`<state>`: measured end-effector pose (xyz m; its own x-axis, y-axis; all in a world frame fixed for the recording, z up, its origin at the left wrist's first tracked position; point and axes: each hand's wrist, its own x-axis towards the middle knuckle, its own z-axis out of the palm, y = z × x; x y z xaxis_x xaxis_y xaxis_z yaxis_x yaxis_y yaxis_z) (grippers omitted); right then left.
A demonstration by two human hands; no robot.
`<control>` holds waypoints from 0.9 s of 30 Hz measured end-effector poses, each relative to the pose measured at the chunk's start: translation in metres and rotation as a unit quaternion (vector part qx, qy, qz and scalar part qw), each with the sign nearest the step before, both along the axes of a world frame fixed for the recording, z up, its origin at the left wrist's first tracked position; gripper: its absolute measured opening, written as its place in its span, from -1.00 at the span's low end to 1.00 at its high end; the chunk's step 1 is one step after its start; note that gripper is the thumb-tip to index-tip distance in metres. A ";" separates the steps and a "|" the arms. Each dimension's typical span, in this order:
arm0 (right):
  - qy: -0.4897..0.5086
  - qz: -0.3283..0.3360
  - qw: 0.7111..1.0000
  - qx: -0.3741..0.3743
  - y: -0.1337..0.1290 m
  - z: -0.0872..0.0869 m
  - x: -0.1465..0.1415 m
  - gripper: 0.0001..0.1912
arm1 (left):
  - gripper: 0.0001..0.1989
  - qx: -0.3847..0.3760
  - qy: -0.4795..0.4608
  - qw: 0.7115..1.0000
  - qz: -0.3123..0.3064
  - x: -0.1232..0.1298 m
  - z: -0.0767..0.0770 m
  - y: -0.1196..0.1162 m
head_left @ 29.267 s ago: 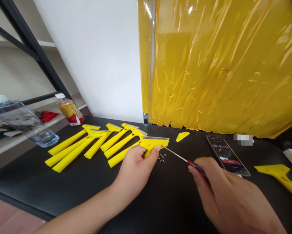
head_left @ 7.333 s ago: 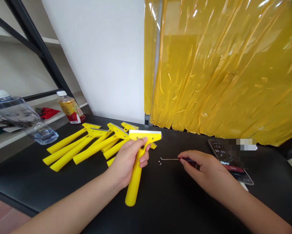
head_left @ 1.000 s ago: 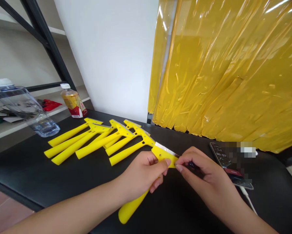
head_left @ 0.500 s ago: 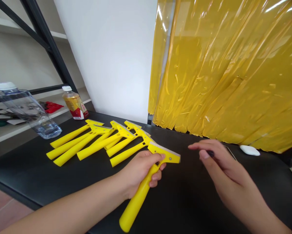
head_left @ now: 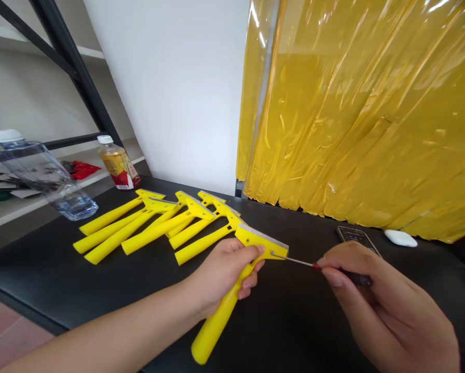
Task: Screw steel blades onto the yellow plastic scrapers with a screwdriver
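Because the fingers of your left hand (head_left: 227, 274) close round the yellow scraper (head_left: 220, 321) over the black table (head_left: 294, 336) and those of your right hand (head_left: 383, 305) pinch a screwdriver (head_left: 316, 267) against its head, a hard push could skid the tip into your skin.

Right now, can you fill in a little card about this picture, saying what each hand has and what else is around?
Left hand: holding a yellow scraper by the handle
Right hand: holding a screwdriver, its tip at the scraper's top
Table: black
On the table: more yellow scrapers, a phone
Behind: yellow plastic curtain
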<state>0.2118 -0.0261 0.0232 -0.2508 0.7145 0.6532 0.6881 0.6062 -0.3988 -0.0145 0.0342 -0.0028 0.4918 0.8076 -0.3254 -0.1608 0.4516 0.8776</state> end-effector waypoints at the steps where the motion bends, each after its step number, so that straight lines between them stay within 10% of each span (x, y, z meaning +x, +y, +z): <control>1: 0.001 0.002 1.000 0.001 0.000 0.000 0.000 -0.93 | -0.67 0.000 0.000 1.000 0.001 0.000 0.000 0.000; 14: -0.189 -0.022 0.974 0.124 0.003 0.002 -0.007 -0.89 | -0.61 0.118 0.117 0.985 0.055 -0.002 -0.002 0.001; 27: -0.192 -0.143 0.970 0.050 0.002 -0.009 -0.017 -0.74 | -0.56 0.179 0.232 0.948 0.121 -0.006 0.000 0.004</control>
